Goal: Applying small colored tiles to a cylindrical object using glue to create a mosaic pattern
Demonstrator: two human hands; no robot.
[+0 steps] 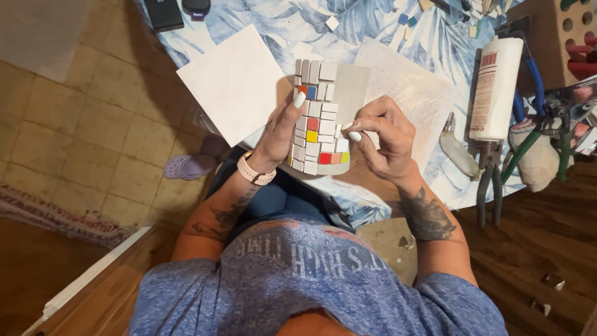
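Observation:
My left hand (280, 134) grips a grey cylindrical pot (354, 87) partly covered with small square mosaic tiles (317, 124), mostly white with a few red, yellow, blue and orange ones. The pot is held over my lap, tilted away from me. My right hand (379, 140) pinches a small white tile at the right edge of the tiled patch, fingertips touching the pot's side. A pale wristband sits on my left wrist.
A blue leaf-patterned table (298, 25) holds a white square tile (239, 81), a larger pale slab (416, 87), a caulk gun with a white tube (497, 87), pliers (488, 186) and loose small tiles. A lilac clog (189, 165) lies on the tiled floor.

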